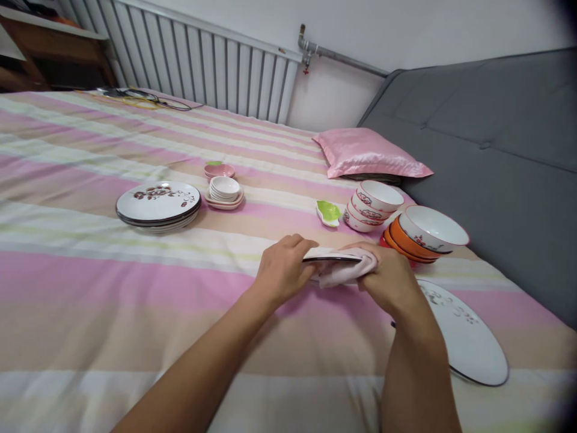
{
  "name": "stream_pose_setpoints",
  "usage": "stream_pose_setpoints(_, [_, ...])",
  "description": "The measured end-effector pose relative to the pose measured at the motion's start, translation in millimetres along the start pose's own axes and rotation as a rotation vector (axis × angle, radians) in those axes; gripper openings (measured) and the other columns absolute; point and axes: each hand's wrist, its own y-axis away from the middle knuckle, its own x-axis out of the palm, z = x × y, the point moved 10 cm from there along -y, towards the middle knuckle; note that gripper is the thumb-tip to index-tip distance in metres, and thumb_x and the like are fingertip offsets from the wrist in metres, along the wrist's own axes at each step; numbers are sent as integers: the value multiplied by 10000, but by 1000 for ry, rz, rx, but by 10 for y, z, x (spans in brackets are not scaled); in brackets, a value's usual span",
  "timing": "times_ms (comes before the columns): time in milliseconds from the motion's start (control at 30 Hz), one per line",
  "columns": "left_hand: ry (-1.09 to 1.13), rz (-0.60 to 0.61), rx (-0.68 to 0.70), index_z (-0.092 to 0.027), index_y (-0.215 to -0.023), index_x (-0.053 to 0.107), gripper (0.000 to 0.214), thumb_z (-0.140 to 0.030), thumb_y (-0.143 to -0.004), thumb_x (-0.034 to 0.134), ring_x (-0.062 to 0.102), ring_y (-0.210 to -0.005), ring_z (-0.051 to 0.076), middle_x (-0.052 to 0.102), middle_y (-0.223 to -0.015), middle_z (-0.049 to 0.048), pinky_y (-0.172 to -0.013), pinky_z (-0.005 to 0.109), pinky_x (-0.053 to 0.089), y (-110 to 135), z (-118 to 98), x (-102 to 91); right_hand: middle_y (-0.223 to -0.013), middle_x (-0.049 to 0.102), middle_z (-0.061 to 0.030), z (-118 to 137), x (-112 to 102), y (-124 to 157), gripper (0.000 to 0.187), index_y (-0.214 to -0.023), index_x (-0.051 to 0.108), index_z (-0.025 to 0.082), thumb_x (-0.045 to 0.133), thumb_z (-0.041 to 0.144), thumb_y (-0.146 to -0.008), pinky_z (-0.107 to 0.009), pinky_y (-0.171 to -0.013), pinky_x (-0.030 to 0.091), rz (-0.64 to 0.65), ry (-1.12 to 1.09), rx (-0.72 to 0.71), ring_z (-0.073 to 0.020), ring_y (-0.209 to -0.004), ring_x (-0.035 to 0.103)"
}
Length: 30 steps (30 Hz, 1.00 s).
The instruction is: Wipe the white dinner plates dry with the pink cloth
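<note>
A dark-rimmed plate (331,259) is held nearly edge-on over the bed, between my two hands. My left hand (285,267) is closed on the plate's left edge. With a pale pink cloth (345,273) folded over the rim, my right hand (383,270) grips the plate's right side. The cloth hangs beneath the plate too, and most of the plate's face is hidden from this angle. Partly behind my right forearm lies a large oval plate (469,337) with a floral pattern.
On the striped bedsheet (90,288) stand a plate stack (157,202), small white dishes (224,187), pink dishes (220,171), a green leaf-shaped dish (328,213), patterned bowls (374,204) and white-and-orange bowls (424,231). Behind are a pink pillow (367,152), grey headboard (478,132), radiator (202,60) and cables (144,98).
</note>
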Motion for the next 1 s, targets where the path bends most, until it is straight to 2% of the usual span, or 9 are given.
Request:
stream_pose_setpoints(100, [-9,146,-123,-219,-1018,620,238,-272,-793,565,613,-909,219,663,-993,48,-731,300,468,19,219,226,-869,707,-35,-201,7,-34,457,-959,692,200,473,97,-572,-236,-574,432,3,-137,27,-197,-755,626])
stream_pose_setpoints(200, [-59,275,-181,-178,-888,635,174,-284,-806,526,632,-814,244,678,-891,89,-659,307,461,69,309,438,-899,701,-46,-377,12,-59,495,-987,683,177,471,87,-549,-239,-577,457,-5,-248,69,-199,-752,626])
stream_pose_setpoints(333, [-53,288,-176,-164,-919,611,194,-238,-844,448,638,-782,238,682,-895,104,-624,295,441,84,291,537,-893,699,-46,-467,-9,-68,464,-975,685,169,496,101,-557,-253,-609,480,-27,-325,92,-201,-748,626])
stream_pose_setpoints(467, [-49,277,-196,-191,-887,619,231,-247,-887,395,646,-747,230,698,-862,80,-592,283,415,72,315,543,-903,696,-43,-459,-9,-53,453,-974,685,172,502,110,-565,-246,-572,478,-24,-374,108,-195,-721,623])
stream_pose_setpoints(533, [-59,249,-214,-197,-880,619,238,-261,-898,391,645,-731,230,700,-830,72,-583,283,404,57,330,497,-895,695,-45,-465,-3,-44,449,-982,682,171,513,115,-570,-244,-553,476,-26,-410,124,-198,-713,623])
stream_pose_setpoints(633, [-80,187,-246,-204,-926,612,258,-277,-920,364,642,-738,224,699,-812,59,-593,285,398,39,338,386,-911,689,-44,-468,33,-42,454,-1002,673,172,528,111,-577,-255,-608,496,-9,-476,129,-215,-786,629])
stream_pose_setpoints(767, [-27,-24,-185,-236,-1014,592,225,-270,-931,386,640,-804,177,705,-892,9,-649,260,409,15,232,125,-934,685,-34,-424,119,-51,455,-1001,670,180,525,99,-578,-270,-676,505,44,-537,123,-216,-836,627])
stream_pose_setpoints(867, [6,-169,-59,-228,-1002,601,212,-245,-932,401,631,-803,142,703,-875,-8,-676,237,413,31,81,-49,-874,685,-33,-338,168,-50,423,-975,674,178,524,109,-586,-251,-598,497,70,-576,122,-199,-751,630])
stream_pose_setpoints(1000, [-86,-261,76,-209,-987,608,220,-243,-939,396,596,-744,131,674,-792,4,-636,231,395,73,-101,-166,-755,675,-40,-206,245,-34,384,-957,672,155,509,148,-609,-215,-422,407,115,-589,129,-152,-533,580])
